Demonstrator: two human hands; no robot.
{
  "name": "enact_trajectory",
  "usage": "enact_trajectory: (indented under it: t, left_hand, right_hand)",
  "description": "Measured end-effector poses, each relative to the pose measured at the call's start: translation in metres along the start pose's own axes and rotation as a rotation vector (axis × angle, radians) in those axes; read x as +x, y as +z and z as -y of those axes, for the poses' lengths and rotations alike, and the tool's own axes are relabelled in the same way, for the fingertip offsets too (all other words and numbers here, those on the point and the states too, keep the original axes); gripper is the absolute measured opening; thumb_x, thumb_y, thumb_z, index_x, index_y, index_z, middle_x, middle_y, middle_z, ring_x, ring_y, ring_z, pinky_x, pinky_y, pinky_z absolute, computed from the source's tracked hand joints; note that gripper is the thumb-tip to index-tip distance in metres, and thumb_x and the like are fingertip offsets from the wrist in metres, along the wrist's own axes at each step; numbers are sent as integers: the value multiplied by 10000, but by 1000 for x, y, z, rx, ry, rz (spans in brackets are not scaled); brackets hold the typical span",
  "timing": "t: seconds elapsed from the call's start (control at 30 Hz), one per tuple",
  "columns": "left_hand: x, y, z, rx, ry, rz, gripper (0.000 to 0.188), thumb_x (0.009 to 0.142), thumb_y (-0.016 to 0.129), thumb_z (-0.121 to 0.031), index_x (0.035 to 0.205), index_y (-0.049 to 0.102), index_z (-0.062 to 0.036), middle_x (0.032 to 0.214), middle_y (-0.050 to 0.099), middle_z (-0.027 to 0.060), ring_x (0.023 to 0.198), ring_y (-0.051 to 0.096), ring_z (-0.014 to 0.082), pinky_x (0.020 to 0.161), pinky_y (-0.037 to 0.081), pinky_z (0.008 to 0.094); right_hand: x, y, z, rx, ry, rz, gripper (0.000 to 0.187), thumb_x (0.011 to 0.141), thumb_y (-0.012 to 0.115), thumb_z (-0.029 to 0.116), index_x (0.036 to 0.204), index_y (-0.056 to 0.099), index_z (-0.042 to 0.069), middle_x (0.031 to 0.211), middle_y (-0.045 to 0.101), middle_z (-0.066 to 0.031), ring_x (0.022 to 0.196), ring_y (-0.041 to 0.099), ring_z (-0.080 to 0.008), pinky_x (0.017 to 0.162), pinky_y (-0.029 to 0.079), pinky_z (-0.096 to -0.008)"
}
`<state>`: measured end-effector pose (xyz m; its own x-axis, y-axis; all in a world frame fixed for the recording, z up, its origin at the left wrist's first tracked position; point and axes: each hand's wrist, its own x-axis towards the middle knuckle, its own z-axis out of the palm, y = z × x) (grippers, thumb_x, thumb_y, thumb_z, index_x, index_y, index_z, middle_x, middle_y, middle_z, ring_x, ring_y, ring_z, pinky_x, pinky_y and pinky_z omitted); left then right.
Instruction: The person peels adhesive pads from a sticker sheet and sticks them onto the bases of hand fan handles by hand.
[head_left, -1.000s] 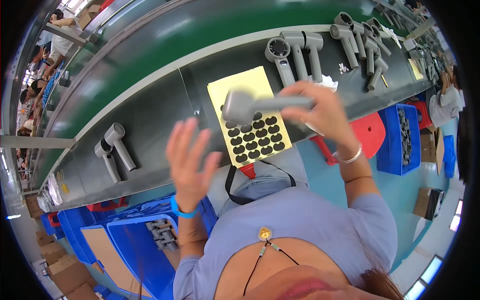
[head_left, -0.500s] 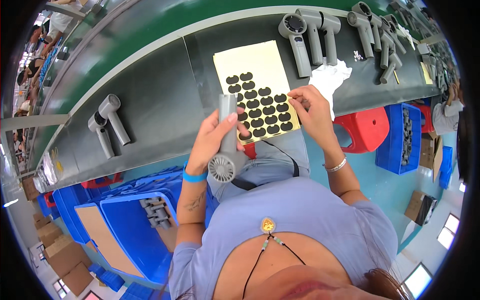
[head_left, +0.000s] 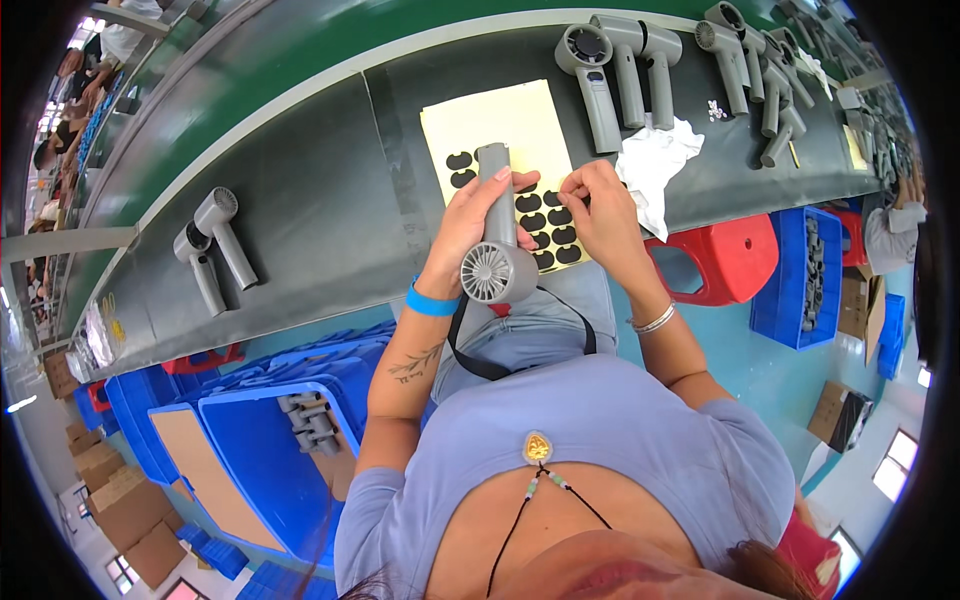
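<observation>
My left hand is wrapped around the handle of a grey handheld fan. The fan's round grille faces up towards me, and its handle points away over a pale yellow sticker sheet. Rows of black rounded stickers lie on the sheet; the fan and my left hand cover some of them. At the sheet's right edge my right hand is closed in a pinch, fingertips at the right end of a black sticker. That sticker still lies in its row.
More grey fans stand at the far right of the dark bench, and two fans lie at left. A white cloth sits right of the sheet. Blue crates and a red stool are below the bench edge.
My left hand has carried the fan right and away from me, farther over the sheet. The sheet has slid slightly left. My right fingertips have closed in on the sticker's edge.
</observation>
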<state>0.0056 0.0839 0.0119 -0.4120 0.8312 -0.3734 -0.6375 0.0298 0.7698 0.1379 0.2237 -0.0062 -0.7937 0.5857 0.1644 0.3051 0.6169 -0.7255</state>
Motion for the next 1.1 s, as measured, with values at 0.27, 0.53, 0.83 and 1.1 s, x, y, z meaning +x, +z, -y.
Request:
enact_trajectory:
  t: [0.27,0.53,0.83,1.1]
  left_hand:
    - [-1,1,3,-19,80,-54,450,983,497,-417,1093,506,19,1021,618,129,524,628,179,510,581,343]
    - [-22,33,-39,35,408,157,485,1016,385,-459,1146,448,3,806,542,86,550,622,173,555,558,323]
    - [-26,27,-35,-160,245,463,536,1016,323,-495,1115,446,16,772,535,94,515,606,189,549,577,364]
    - [-35,35,-27,30,280,504,454,1008,428,-431,1147,462,0,799,557,97,561,620,162,553,542,288]
  right_hand:
    - [-4,-31,11,446,-77,-25,98,903,583,-8,982,534,21,981,526,-22,848,516,-103,762,444,-251]
    - [4,-61,53,697,-150,-145,116,920,608,32,1005,533,10,922,544,-15,830,511,-77,773,413,-210]
    - [1,-59,66,872,-139,-240,369,892,605,-43,1208,423,13,1062,521,-89,877,611,-145,745,508,-260]
    - [8,-62,87,663,-510,-245,716,768,671,-138,1343,282,38,1267,421,-207,929,654,-239,832,517,-299]
